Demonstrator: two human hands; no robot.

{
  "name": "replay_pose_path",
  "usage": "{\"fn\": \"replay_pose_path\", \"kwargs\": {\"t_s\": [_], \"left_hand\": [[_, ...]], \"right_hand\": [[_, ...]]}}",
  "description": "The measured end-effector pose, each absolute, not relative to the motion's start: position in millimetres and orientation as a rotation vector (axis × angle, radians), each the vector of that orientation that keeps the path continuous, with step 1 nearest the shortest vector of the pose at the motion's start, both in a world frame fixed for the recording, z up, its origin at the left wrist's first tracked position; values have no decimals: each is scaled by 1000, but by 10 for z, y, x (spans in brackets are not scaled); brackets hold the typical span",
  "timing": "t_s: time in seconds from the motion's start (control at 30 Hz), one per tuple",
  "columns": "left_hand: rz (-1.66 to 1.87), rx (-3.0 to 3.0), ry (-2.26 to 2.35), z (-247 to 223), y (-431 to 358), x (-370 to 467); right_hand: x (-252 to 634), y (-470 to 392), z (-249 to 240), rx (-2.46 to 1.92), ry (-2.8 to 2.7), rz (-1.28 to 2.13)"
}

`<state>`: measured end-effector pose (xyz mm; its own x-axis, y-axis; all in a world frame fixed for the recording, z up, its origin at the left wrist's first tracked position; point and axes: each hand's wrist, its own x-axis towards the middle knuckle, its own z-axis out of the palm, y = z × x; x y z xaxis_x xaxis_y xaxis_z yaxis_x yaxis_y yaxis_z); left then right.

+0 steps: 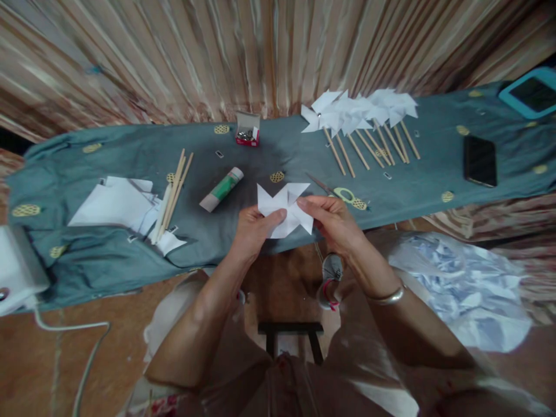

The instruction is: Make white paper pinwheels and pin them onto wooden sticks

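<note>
A white paper pinwheel shape [278,223] with pointed corners is held between my two hands, over the table's near edge. My left hand [256,229] pinches its left side, thumb on top. At its right side, the thumb and fingers of my right hand [332,223] press on a blade. Just beyond my left hand lies a green and white glue stick [226,185]. Scissors with yellow-green handles [344,194] rest beyond my right hand. Farther back stands an open red box of small metal pieces [247,136].
Several white pinwheels [360,113] on wooden sticks lie at the back right of the cloth-covered table [278,150]. White paper sheets [115,205] and loose sticks [178,185] are at left. A phone [479,161] lies at right; a white device [19,269] stands far left.
</note>
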<state>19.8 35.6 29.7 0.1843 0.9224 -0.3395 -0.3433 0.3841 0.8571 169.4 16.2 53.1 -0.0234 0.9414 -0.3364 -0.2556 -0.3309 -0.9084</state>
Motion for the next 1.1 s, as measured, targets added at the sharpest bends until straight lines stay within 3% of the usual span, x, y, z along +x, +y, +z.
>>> {"fn": "replay_pose_path", "kwargs": {"t_s": [0.8, 1.1], "left_hand": [[1031, 724, 1044, 313, 335, 187], [1124, 660, 1107, 332, 368, 128]], "right_hand": [[1656, 189, 498, -1301, -797, 1362], [1745, 302, 488, -1329, -908, 1086]]}}
